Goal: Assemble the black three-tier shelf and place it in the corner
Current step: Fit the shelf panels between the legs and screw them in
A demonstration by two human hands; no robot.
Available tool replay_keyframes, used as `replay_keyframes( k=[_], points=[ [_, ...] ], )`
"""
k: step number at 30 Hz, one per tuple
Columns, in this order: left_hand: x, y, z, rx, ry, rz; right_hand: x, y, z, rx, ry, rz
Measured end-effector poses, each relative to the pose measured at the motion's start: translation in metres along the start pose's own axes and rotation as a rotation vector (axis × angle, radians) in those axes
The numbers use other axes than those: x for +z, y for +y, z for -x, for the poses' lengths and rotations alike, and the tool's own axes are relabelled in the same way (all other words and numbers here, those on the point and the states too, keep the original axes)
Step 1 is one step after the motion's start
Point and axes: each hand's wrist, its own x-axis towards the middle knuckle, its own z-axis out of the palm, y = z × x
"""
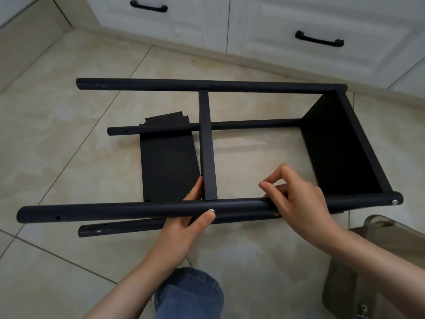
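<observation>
The half-built black shelf (253, 85) lies on its side on the tiled floor (69, 134), directly under both hands and in front of a white cabinet (184, 24), not yet in any corner. The left hand (190, 224) pinches the near pole (138, 209). Its thumb presses a small silver screw (211, 210) against the tube, and its fingers (196, 188) reach up behind and touch the edge of the middle board (207, 143). The right hand (301, 201) is wrapped over the same pole just beside it, with one finger arched clear.

The poles are round tubes in a smooth matte black coat, probably metal. They look stiff and light, and likely slick under a loose grip. The boards are thin, flat, matte panels with square edges. The end board (333, 146), beyond the right fingers, looks already fastened. A loose board (167, 162) with notched corners lies flat on the floor just past the left fingers.

With only one end fixed, the frame will probably rack and twist if lifted by a free pole tip. The safer hold is on the poles close to a fitted board, one hand on each side. The screw is tiny and would roll away if it slipped from the thumb.
</observation>
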Motion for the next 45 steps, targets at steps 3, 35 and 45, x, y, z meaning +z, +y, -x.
replay_keyframes(
  k=[3, 35, 45],
  points=[
    [0.002, 0.005, 0.003, -0.065, 0.015, 0.073, 0.001, 0.001, 0.000, -0.016, -0.003, 0.019],
    [-0.044, 0.046, -0.013, 0.505, -0.157, -1.228, 0.011, 0.003, 0.011, -0.131, -0.020, 0.179],
    [-0.049, 0.036, -0.030, 0.551, -0.298, -1.089, -0.006, 0.001, -0.007, 0.041, -0.311, 0.029]
  ],
)
